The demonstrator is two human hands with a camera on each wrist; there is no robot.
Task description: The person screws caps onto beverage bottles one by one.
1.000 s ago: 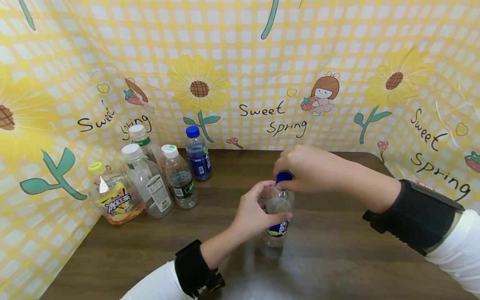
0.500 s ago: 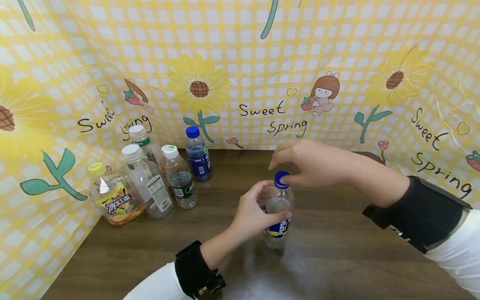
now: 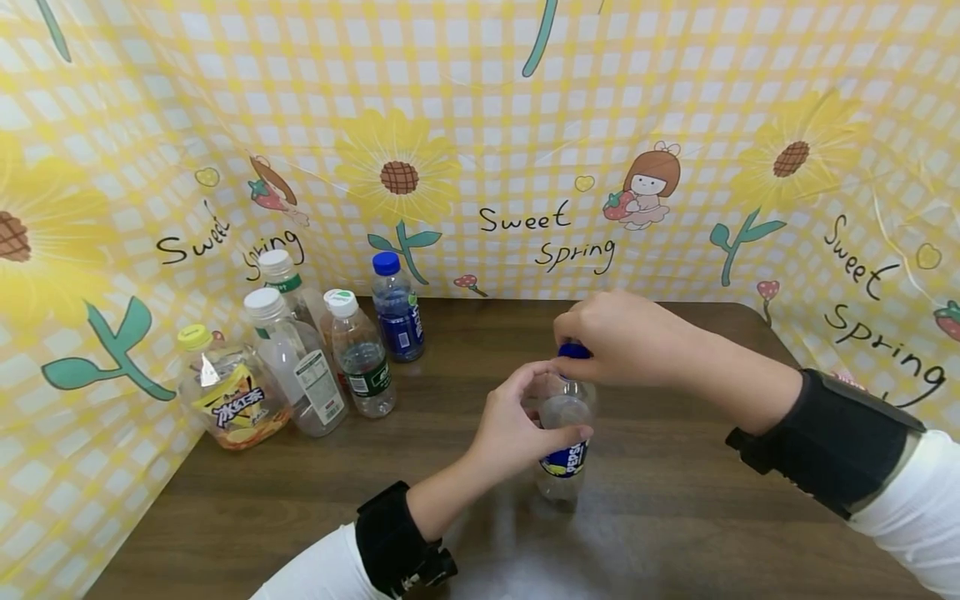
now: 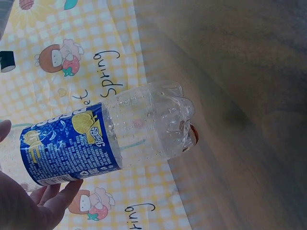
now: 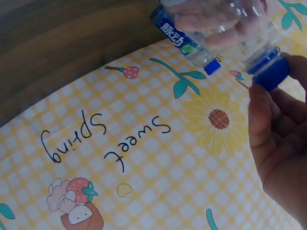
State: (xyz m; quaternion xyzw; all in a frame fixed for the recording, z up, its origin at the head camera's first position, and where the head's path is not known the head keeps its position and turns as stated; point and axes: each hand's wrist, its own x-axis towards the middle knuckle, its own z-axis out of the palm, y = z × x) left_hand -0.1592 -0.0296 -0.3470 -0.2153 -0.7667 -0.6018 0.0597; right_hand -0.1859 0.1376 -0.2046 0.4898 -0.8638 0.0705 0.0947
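Note:
My left hand (image 3: 513, 429) curls round the upper body of a clear plastic Pepsi bottle (image 3: 564, 460), held roughly upright over the table. The blue label and bare base of this bottle (image 4: 72, 146) show in the left wrist view. From above, my right hand (image 3: 630, 340) pinches the blue cap (image 3: 574, 351) between thumb and fingers. The right wrist view shows the cap (image 5: 271, 73) on the bottle's neck, with thumb and fingertips at its sides. Whether the base touches the table, I cannot tell.
At the left stand a yellow-capped bottle (image 3: 232, 407), a tall white-capped bottle (image 3: 300, 375) with another bottle (image 3: 288, 287) behind, a green-labelled bottle (image 3: 364, 375) and a blue-capped bottle (image 3: 399, 317). A yellow checked cloth (image 3: 450, 75) hangs behind the wooden table (image 3: 675, 467).
Half a second ago my right fingers were spread off the cap; now they pinch it again, as they did one second ago. The bottle and left hand have shifted slightly right.

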